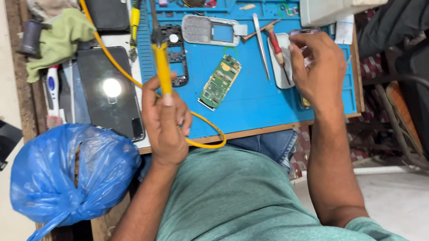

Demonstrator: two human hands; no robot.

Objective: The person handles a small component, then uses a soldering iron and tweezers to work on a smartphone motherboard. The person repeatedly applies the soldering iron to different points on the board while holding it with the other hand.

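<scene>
Yellow soldering iron (162, 68) held upright-ish in the left hand (165, 122), over the left part of the blue work mat (258, 104), tip pointing away from the body toward the dark phone frame (176, 55) lying just beyond it. Grip of the left hand closed around the yellow handle, fingers wrapped and thumb up along the shaft, probably for fine control of the tip. Yellow cord (208, 133) looping from the handle down past the front edge of the worktop (263, 129) and back up along the left, slack enough not to pull on the tool. Right hand (317, 64) over the right side of the mat, fingers curled around a small pale part (282, 61); grip closed on it as far as can be told, though what the part is stays unclear. Green circuit board (220, 82) lying flat and bare on the mat between the two hands, tilted, within easy reach of both. Silver phone housing (209, 30) set aside farther back, apart from the board. Metal tweezers (261, 47) and a red-handled tool (275, 48) laid side by side just left of the right hand, near enough to be picked up quickly. Dark tablet (108, 92) resting off the mat to the left, catching a light reflection; blue plastic bag (73, 172) bulging beside the worktop's left corner, well clear of the work.
</scene>
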